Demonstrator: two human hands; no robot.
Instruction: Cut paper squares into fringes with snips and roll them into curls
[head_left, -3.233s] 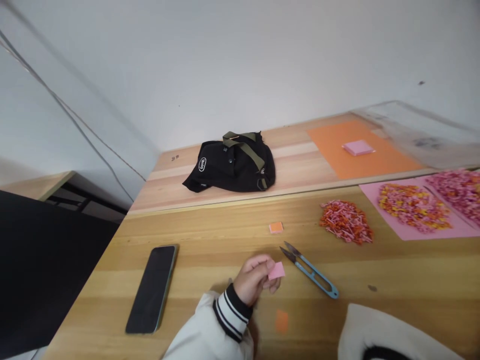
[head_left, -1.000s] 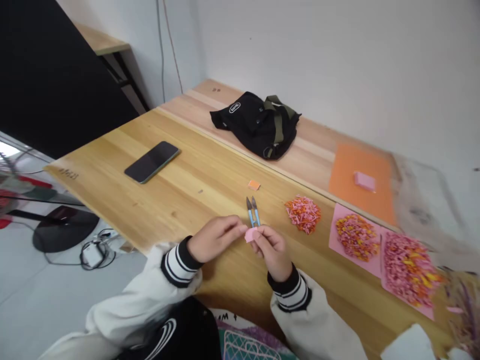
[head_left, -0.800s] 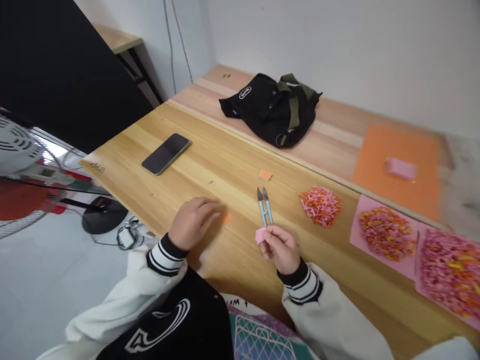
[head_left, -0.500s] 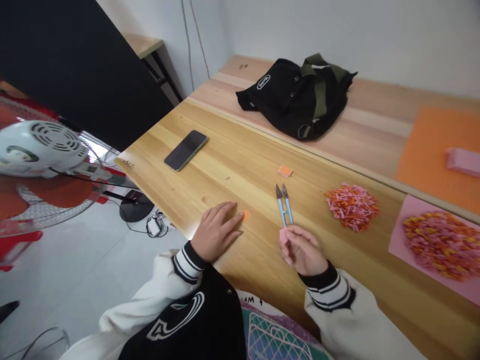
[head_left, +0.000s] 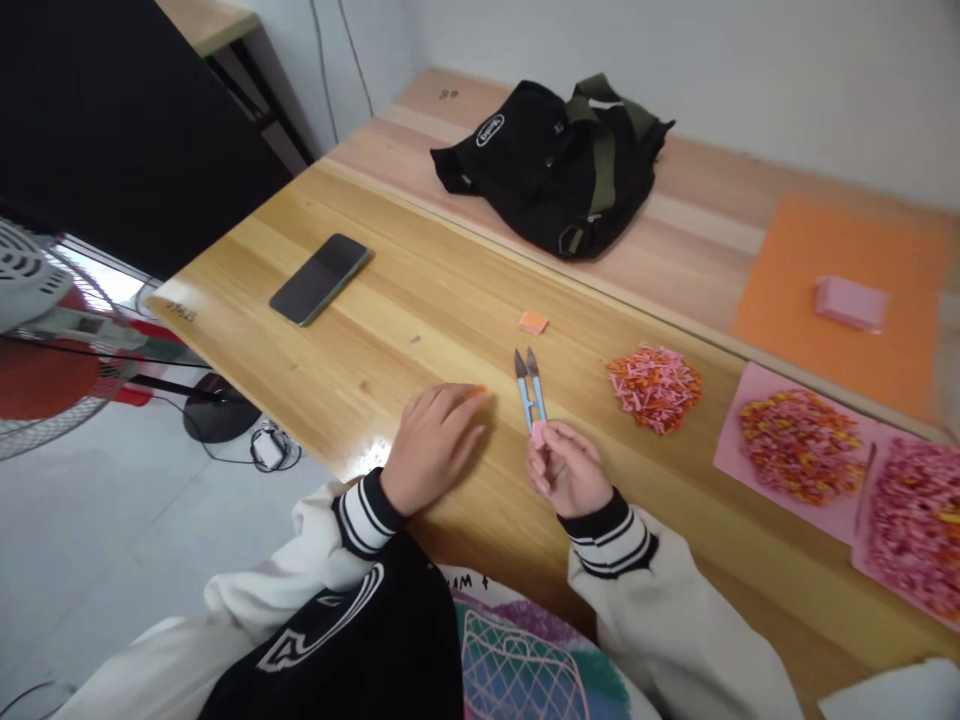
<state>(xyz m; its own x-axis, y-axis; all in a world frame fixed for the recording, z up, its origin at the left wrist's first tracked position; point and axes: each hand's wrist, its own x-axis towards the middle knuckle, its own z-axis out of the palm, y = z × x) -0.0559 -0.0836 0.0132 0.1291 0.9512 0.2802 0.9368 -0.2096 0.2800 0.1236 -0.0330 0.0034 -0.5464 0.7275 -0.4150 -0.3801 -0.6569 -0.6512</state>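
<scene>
My left hand lies low over the table, fingers stretched out, their tips at a small orange paper piece that they mostly cover. Between the thumb and fingers of my right hand is a small pink paper piece. Just beyond it are thread snips with blue handles and dark blades pointing away, blades apart. The pink paper hides the handle end, so I cannot tell whether my fingers touch it. A small orange-and-pink paper square lies past the blade tips.
To the right sit a heap of pink and orange snippets and fuller heaps on pink sheets. Farther back are an orange sheet, a pink paper stack and a black bag. A phone lies left; a fan stands beyond the edge.
The view has swung right, bringing another snippet heap into sight. My left hand and the orange piece have slid away from me and rightward; its fingers are closer together. My right hand still holds the pink paper.
</scene>
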